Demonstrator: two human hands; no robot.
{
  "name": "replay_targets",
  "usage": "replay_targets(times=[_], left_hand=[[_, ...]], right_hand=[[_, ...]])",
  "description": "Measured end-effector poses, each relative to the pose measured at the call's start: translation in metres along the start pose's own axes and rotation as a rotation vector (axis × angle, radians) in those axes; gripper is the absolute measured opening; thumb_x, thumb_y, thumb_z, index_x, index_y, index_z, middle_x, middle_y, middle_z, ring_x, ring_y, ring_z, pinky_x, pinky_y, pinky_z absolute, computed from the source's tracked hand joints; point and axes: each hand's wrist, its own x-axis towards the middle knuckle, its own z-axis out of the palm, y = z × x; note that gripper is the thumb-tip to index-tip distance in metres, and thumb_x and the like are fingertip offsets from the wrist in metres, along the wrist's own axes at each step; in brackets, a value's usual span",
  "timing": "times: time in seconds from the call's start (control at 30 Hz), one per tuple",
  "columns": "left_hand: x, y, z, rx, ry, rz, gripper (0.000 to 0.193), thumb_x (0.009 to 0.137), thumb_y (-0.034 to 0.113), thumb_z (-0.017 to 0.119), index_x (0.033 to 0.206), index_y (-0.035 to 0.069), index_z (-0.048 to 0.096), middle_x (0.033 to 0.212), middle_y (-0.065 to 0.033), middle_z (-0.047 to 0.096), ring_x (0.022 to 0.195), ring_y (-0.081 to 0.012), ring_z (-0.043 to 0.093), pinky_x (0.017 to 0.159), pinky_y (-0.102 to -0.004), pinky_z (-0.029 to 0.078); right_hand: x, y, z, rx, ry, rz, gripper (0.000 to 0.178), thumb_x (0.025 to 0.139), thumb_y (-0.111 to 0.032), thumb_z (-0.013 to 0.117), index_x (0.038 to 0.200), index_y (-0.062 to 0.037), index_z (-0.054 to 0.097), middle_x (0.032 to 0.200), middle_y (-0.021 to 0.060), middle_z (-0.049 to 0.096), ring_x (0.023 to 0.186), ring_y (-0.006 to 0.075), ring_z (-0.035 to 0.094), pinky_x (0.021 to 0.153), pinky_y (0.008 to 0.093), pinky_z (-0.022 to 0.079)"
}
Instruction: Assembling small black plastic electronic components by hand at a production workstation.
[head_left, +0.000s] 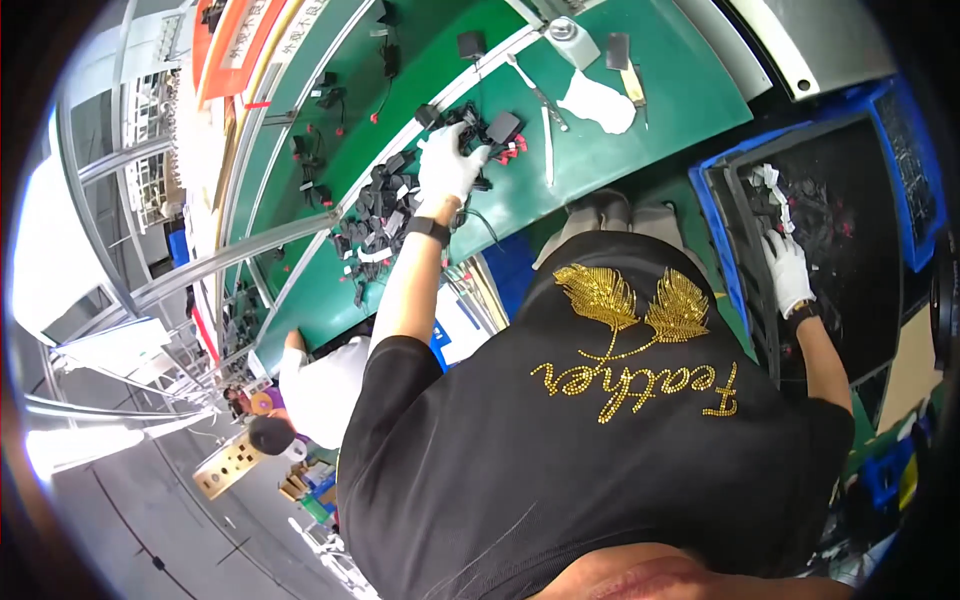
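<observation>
In a white glove, my left hand lies over a heap of black cabled parts on the green bench, thumb and fingers apart. Beside its thumb sit a black block-shaped adapter and some red-tipped connectors. My right hand, also gloved in white, reaches down into a black-lined bin with its fingers stretched out. Its fingertips are close to a white strip-like bunch; whether they touch it I cannot tell. Dark cables lie deeper in the bin.
On the green bench are a white cloth, a dispenser bottle, a dark flat block, a yellow-handled tool and a thin white tool. A metal rail crosses at left. Another person works farther left.
</observation>
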Motion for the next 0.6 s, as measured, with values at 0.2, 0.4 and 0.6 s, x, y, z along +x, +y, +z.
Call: replay_targets(times=[0.2, 0.4, 0.6], left_hand=[[0.035, 0.025, 0.034, 0.144, -0.224, 0.091, 0.060, 0.069, 0.034, 0.074, 0.120, 0.008, 0.054, 0.108, -0.0157, 0.060, 0.101, -0.0318, 0.057, 0.087, -0.0412, 0.047], [0.034, -0.041, 0.064, -0.853, -0.107, -0.014, 0.062, 0.078, 0.026, 0.067, 0.131, 0.002, 0.046, 0.119, -0.0200, 0.056, 0.112, -0.0351, 0.053, 0.096, -0.0408, 0.041], [0.019, -0.042, -0.047, -2.349, -0.168, -0.175, 0.046, 0.093, 0.029, 0.055, 0.131, 0.007, 0.043, 0.113, -0.0182, 0.056, 0.092, -0.0265, 0.058, 0.071, -0.0327, 0.050]], right_hand=[[0.050, -0.004, -0.096, 0.484, 0.625, 0.384, 0.054, 0.080, -0.003, 0.064, 0.131, -0.0060, 0.048, 0.127, 0.0153, 0.051, 0.108, 0.0283, 0.054, 0.093, 0.0368, 0.044], [0.171, -0.115, -0.215, 1.054, 0.648, 0.213, 0.050, 0.087, -0.004, 0.060, 0.134, -0.0067, 0.046, 0.107, 0.0040, 0.062, 0.077, 0.0060, 0.054, 0.064, 0.0203, 0.047], [0.360, -0.198, -0.214, 0.887, 0.482, 0.069, 0.054, 0.088, -0.028, 0.059, 0.135, -0.0073, 0.042, 0.108, 0.0116, 0.062, 0.087, 0.0194, 0.061, 0.070, 0.0352, 0.052]])
